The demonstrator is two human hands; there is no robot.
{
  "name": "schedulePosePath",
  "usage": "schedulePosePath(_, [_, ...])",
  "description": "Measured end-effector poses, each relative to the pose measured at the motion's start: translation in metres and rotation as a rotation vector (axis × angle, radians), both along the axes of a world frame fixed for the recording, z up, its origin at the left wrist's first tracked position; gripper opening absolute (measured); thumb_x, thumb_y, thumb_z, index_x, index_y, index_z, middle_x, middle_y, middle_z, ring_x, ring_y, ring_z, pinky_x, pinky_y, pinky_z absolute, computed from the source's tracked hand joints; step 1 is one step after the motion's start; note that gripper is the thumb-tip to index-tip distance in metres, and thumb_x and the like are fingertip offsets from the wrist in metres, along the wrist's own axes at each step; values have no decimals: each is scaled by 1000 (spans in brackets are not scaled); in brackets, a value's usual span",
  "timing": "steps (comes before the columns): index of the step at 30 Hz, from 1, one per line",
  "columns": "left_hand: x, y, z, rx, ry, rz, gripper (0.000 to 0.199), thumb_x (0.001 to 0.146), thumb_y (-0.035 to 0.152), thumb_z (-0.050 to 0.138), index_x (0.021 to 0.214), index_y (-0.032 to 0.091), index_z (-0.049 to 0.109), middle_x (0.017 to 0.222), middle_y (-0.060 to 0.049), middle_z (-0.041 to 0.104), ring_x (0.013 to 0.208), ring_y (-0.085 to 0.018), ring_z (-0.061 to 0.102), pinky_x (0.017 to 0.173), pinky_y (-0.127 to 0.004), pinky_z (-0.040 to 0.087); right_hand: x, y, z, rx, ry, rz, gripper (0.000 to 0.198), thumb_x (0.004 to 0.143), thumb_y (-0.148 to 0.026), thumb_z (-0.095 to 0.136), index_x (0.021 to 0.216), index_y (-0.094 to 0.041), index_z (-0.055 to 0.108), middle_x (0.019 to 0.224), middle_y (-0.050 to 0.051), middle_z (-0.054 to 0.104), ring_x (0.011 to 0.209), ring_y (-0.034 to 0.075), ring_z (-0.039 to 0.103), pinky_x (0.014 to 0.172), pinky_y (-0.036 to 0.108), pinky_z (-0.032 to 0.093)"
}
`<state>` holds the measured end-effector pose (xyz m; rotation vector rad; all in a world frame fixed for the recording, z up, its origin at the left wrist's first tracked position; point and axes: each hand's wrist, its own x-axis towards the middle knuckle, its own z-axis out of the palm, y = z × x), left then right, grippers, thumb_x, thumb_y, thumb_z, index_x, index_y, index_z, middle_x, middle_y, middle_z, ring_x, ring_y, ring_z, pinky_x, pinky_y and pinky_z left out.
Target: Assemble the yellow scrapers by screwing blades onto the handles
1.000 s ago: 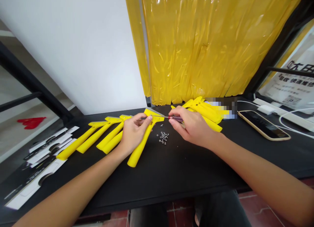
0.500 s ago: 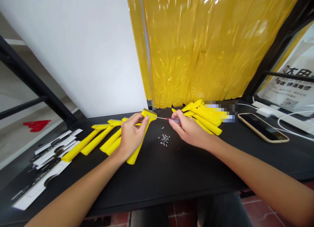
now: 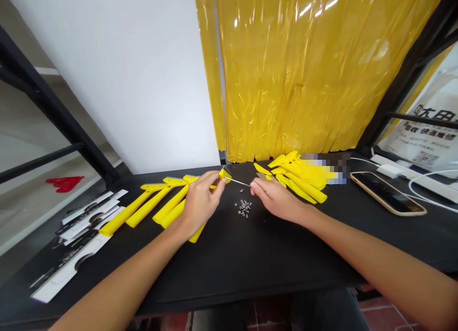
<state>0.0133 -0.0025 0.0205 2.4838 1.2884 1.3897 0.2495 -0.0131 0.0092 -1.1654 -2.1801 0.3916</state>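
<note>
Yellow scraper [image 3: 223, 174] pinched in left hand [image 3: 198, 203] fingers.

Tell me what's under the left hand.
Under the left hand lies a yellow scraper; its handle end pokes out below the wrist, its head past the fingertips. The middle is covered. More scrapers lie beside it on the table.

Phone [image 3: 388, 192] at table's [image 3: 250, 254] right, yellow plastic curtain [image 3: 304, 73] behind.
</note>
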Motion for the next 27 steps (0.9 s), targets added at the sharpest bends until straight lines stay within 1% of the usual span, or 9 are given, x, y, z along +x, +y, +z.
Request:
schedulePosePath(2, [0, -1, 1, 30, 18, 12, 14, 98, 26, 56, 93, 21, 68, 107, -7, 73, 91, -20, 69, 77, -32, 57, -4, -3, -2, -30, 66, -19, 31, 105, -40, 32, 93, -24, 55, 82, 2, 64, 77, 20, 61, 72, 33, 42])
schedulePosePath(6, [0, -1, 1, 52, 29, 9, 15, 98, 25, 55, 93, 22, 68, 107, -7, 74, 93, -22, 69, 79, -34, 57, -8, -5, -2, -71, 174, -126, 22, 98, -45, 52, 101, -24, 50, 80, 0, 61, 71, 19, 58, 66, 32, 42])
schedulePosePath(10, [0, -1, -2, 12, 2, -15, 14, 97, 25, 56, 97, 21, 69, 111, -7, 73, 95, -21, 70, 77, -32, 58, -6, -3, -1, -28, 161, -87, 27, 104, -40, 37, 87, -23, 49, 84, 3, 62, 79, 20, 60, 71, 33, 43])
schedulePosePath(12, [0, -1, -3, -11, -1, -27, 14, 97, 25, 56, 100, 21, 69, 114, -8, 72, 95, -21, 70, 76, -31, 59, -6, -3, -2, -50, 152, -91, 30, 105, -40, 33, 88, -23, 51, 84, 3, 63, 80, 20, 61, 71, 34, 43])
schedulePosePath(17, [1, -2, -2, -3, 17, -15, 13, 97, 25, 56, 97, 21, 69, 113, -7, 73, 98, -22, 69, 77, -31, 59, -9, -6, -2, -67, 172, -144, 21, 95, -43, 56, 100, -23, 51, 85, 1, 62, 73, 19, 59, 65, 32, 42])
schedulePosePath(19, [2, -2, -1, 4, 21, -19, 14, 97, 24, 56, 96, 21, 69, 113, -8, 73, 98, -22, 69, 77, -32, 59, -9, -6, -2, -40, 156, -113, 17, 98, -39, 50, 93, -22, 52, 85, 2, 63, 76, 19, 60, 67, 32, 42])
schedulePosePath(22, [2, -3, 0, 27, 29, -31, 14, 97, 24, 55, 98, 21, 69, 113, -8, 73, 99, -23, 70, 80, -34, 59, -8, -5, -1, -31, 109, -73, 29, 104, -36, 38, 86, -22, 56, 83, 4, 66, 80, 20, 62, 71, 33, 42])
schedulePosePath(24, [2, -3, 0, 38, 35, -31, 14, 97, 24, 56, 99, 21, 69, 113, -8, 73, 99, -23, 70, 81, -34, 59, -10, -5, -2, -34, 121, -82, 29, 104, -37, 37, 92, -22, 58, 86, 4, 66, 80, 20, 62, 71, 33, 43])
schedulePosePath(27, [1, -3, 1, 39, 44, -16, 15, 97, 24, 55, 97, 21, 69, 114, -8, 73, 100, -23, 69, 83, -35, 58, -13, -6, -4, -44, 196, -118, 18, 97, -39, 53, 104, -22, 54, 87, 2, 65, 77, 19, 61, 70, 32, 45])
